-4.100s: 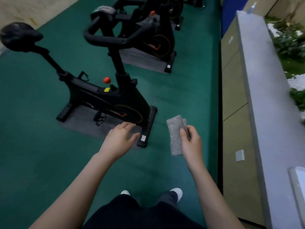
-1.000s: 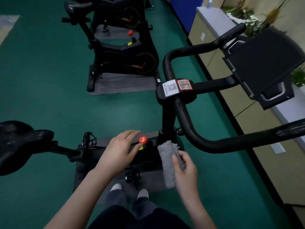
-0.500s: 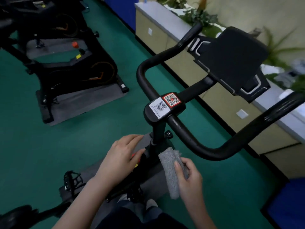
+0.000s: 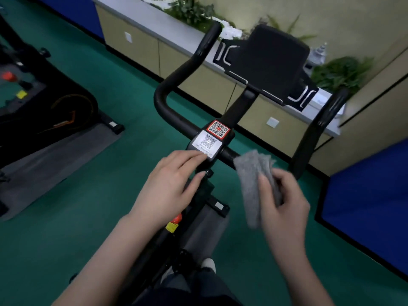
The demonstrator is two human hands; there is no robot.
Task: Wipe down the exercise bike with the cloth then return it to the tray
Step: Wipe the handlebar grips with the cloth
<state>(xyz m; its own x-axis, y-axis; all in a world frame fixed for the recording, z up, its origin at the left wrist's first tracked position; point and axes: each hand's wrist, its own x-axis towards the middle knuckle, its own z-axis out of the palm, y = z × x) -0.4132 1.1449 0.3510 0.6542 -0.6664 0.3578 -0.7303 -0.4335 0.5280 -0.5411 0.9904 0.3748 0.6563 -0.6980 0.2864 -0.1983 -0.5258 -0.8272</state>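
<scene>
Cloth (image 4: 249,177) pinched by curled fingers (image 4: 287,177) of right hand (image 4: 284,204); left hand (image 4: 170,191) slack, empty, half hiding red knob (image 4: 176,218).

Indoor gym, spin-bike area. An exercise bike (image 4: 176,111) with QR-code stickers (image 4: 217,129) on its handlebar stem stands close; a second bike (image 4: 66,111) sits on a grey mat (image 4: 55,155) to the left, both on green sports flooring (image 4: 66,217). Blue padded panels (image 4: 364,184) and a plant-topped cabinet ledge (image 4: 136,47) line the wall.

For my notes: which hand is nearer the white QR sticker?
The left hand: fingertips at the lower edge of the white QR sticker. The right hand, holding the cloth, is apart, rightward.
</scene>
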